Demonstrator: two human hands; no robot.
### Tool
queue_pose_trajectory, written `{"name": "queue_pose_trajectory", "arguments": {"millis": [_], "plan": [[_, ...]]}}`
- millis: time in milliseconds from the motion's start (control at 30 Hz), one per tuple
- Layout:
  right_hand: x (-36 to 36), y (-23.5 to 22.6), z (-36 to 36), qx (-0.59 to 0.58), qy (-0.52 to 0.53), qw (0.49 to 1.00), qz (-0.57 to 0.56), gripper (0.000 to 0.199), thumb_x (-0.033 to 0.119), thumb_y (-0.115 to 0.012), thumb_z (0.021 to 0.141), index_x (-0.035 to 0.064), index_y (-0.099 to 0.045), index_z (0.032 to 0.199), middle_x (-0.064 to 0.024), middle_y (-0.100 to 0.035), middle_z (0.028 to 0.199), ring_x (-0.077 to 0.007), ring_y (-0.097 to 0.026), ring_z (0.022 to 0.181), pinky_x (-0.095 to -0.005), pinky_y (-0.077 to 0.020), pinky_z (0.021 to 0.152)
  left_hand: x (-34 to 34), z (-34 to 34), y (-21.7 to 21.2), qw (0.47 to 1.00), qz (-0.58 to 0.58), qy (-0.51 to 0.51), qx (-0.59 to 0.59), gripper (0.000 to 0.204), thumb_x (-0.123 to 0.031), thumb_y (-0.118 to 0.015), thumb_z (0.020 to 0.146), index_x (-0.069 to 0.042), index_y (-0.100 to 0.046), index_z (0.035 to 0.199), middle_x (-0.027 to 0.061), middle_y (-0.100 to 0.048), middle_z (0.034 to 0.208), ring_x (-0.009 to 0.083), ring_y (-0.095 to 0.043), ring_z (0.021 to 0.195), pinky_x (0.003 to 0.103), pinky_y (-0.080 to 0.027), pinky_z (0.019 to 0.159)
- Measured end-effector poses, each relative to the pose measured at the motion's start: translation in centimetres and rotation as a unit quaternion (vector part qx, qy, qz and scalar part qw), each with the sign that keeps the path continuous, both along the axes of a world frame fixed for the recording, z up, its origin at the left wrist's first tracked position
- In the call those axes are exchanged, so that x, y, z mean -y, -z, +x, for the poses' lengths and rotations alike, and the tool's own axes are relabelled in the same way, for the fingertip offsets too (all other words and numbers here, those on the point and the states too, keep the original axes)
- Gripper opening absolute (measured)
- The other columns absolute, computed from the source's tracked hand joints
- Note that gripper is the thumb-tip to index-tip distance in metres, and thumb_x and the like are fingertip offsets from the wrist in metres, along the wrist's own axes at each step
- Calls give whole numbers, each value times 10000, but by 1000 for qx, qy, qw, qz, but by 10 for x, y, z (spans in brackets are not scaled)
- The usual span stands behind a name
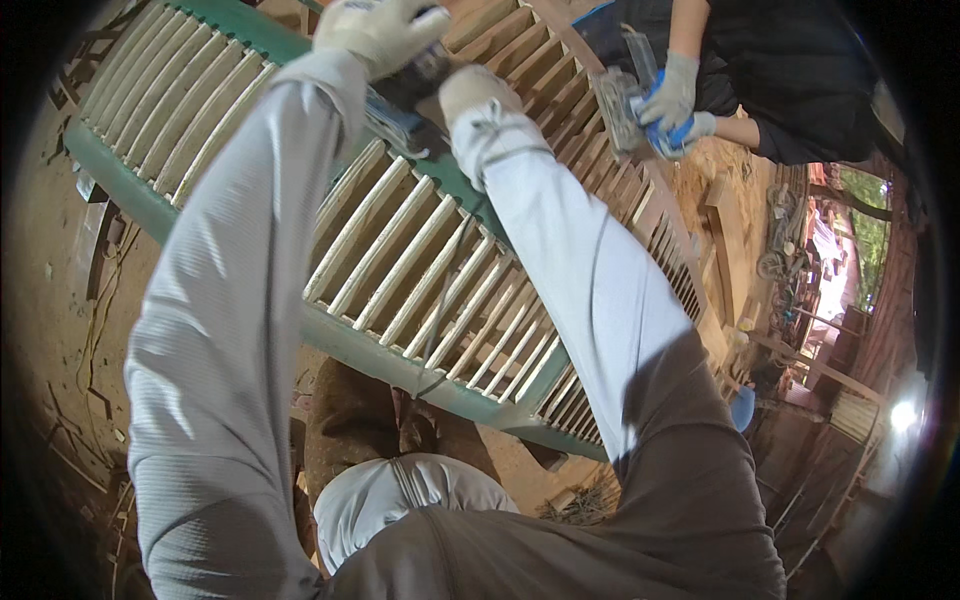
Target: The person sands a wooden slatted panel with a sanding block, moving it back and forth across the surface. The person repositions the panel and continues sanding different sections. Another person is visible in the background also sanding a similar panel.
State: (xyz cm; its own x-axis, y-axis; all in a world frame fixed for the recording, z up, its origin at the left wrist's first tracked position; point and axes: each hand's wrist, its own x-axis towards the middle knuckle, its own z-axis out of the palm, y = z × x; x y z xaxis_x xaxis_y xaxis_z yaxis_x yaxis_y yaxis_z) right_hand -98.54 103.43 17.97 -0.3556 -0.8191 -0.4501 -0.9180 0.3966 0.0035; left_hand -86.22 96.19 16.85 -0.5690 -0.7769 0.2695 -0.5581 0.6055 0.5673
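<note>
My left hand (pixel 375 38), in a pale work glove, is near the top edge with its fingers curled over the far side of a power sander (pixel 393 122). My right hand (pixel 482 92), also gloved, is closed on the sander's dark body from the right; its fingers are mostly hidden. The sander, with a blue lower part, lies over the green cross rail of a slatted wooden panel (pixel 440 385). Pale, bare-looking slats fill the panel between green frame rails. A dark cord (pixel 455 260) hangs across the slats and over the near rail.
Across the panel, a co-worker's gloved hands (pixel 672 105) hold another blue power tool (pixel 622 110) on a curved brown slatted panel (pixel 575 60). Wooden boards (pixel 728 240) lie at the right. Cords (pixel 95 340) run over the dirt floor at left.
</note>
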Motion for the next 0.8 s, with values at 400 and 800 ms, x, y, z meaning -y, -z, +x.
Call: {"name": "queue_pose_trajectory", "arguments": {"millis": [400,800], "plan": [[0,16,-18,19,-8,997,-69,367,259,-528,993,139,-745,1264,-141,-682,1372,-349,-636,1284,-469,-509,1054,11,-1,-6,999,-12,-44,13,366,-412,-576,924,-138,-792,1037,158,-758,1056,350,-710,1045,465,-551,922],[-146,15,-115,-8,35,999,-26,336,256,-524,1006,106,-740,1214,-181,-718,1262,-367,-689,1177,-485,-551,978,-125,-97,-6,999,-20,-1,49,448,-475,-494,969,-163,-766,1142,106,-738,1171,323,-696,1086,466,-541,957]]}}
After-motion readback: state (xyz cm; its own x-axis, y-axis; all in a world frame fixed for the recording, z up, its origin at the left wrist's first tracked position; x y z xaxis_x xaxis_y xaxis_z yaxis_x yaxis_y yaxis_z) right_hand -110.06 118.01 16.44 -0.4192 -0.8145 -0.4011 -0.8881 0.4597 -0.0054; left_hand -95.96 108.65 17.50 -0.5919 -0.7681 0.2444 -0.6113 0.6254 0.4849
